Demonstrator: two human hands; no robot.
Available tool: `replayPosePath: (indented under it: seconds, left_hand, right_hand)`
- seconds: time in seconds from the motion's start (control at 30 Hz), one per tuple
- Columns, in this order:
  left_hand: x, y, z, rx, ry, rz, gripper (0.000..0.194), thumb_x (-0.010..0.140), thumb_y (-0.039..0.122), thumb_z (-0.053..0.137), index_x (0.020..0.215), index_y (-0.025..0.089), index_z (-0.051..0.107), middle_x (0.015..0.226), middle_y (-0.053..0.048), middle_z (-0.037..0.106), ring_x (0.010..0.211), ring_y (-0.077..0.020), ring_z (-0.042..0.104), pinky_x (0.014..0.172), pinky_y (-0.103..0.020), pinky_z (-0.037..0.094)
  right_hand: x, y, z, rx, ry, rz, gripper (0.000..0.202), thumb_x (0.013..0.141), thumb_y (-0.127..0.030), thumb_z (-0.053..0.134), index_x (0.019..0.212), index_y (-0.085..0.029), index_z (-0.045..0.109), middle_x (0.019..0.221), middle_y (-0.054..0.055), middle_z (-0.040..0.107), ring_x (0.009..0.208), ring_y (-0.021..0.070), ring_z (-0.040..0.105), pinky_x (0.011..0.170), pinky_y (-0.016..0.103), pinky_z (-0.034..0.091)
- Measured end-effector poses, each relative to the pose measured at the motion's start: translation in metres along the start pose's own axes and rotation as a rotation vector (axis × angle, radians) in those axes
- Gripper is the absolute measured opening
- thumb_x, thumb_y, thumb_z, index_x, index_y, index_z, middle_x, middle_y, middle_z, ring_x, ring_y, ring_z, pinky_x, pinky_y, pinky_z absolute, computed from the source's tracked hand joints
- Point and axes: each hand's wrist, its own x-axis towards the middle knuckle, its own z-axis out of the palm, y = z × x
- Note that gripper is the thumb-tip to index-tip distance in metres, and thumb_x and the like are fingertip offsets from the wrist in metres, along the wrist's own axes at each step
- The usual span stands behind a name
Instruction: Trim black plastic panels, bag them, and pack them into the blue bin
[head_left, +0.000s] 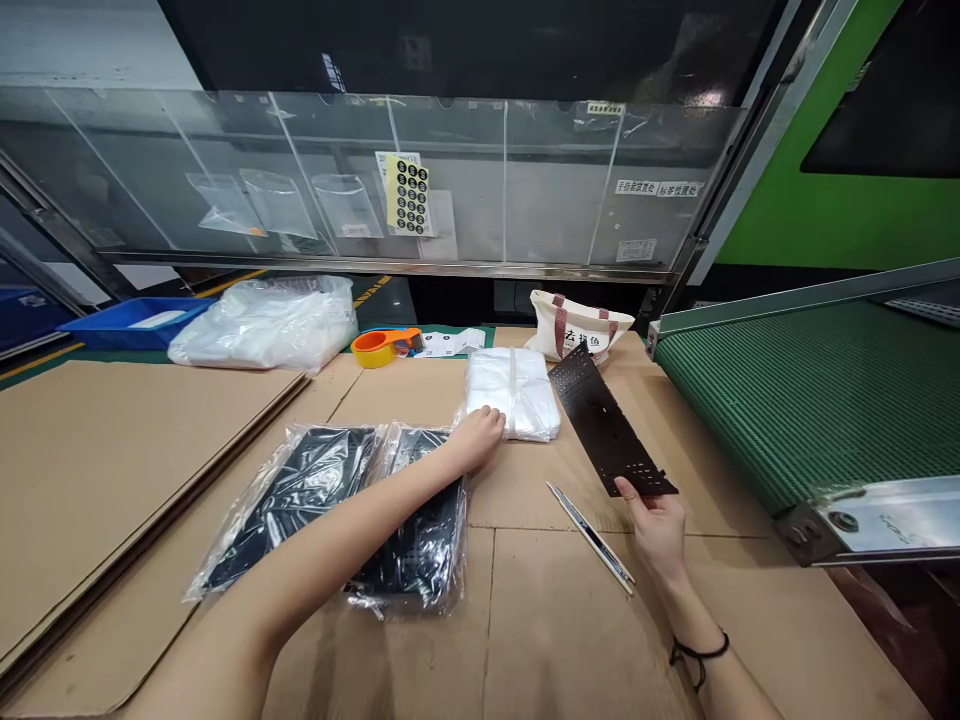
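Observation:
My right hand (656, 525) grips the near end of a thin black perforated panel (604, 425), thumb on top, and holds it tilted above the cardboard. My left hand (480, 440) reaches across to a stack of clear plastic bags (517, 385) tied with a band. Its fingers are closed at the near left corner of the stack, pinching the edge of a bag; the fingertips are partly hidden. Under my left forearm lie black panels in clear bags, one at the left (300, 490) and one nearer the middle (420, 530). A slim white pen-like tool (592, 540) rests between my hands.
Cardboard sheets (135, 470) are piled at the left. Behind are a blue tray (135, 325), a large plastic-wrapped bundle (266, 320), an orange tape dispenser (386, 345) and a cloth bag (574, 325). A green conveyor belt (810, 370) borders the right; a clear pocketed panel (555, 200) stands across the back.

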Motion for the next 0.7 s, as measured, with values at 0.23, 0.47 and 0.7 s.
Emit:
replayPosePath:
  seconds: [0.23,0.47,0.7]
  left_hand:
    - [0.0,-0.002,-0.012,0.039,0.003,0.036,0.025,0.085,0.001,0.041,0.083,0.011,0.063,0.086,-0.018,0.063,0.088,-0.0279,0.058,0.076,-0.039,0.041]
    - [0.012,-0.017,-0.016,-0.078,0.012,-0.084,0.02,0.083,0.001,0.048,0.086,0.013,0.064,0.092,-0.015,0.065,0.093,-0.0261,0.058,0.078,-0.035,0.043]
    - [0.033,-0.023,-0.013,-0.317,-0.036,-0.227,0.012,0.088,0.02,0.057,0.082,0.014,0.065,0.089,-0.007,0.067,0.085,-0.0214,0.062,0.074,-0.031,0.047]
  right_hand:
    - [-0.003,0.0,0.001,0.008,-0.021,-0.004,0.042,0.064,-0.053,0.075,0.08,-0.014,0.075,0.087,0.013,0.075,0.082,0.0292,0.07,0.077,0.041,0.056]
    - [-0.005,0.009,0.004,0.019,-0.075,-0.035,0.04,0.066,-0.051,0.075,0.08,-0.013,0.076,0.085,0.012,0.075,0.08,0.0272,0.069,0.074,0.038,0.056]
    - [-0.011,0.011,0.006,0.029,-0.233,-0.1,0.034,0.07,-0.051,0.07,0.079,-0.018,0.076,0.083,0.008,0.074,0.081,0.0252,0.068,0.078,0.037,0.055]
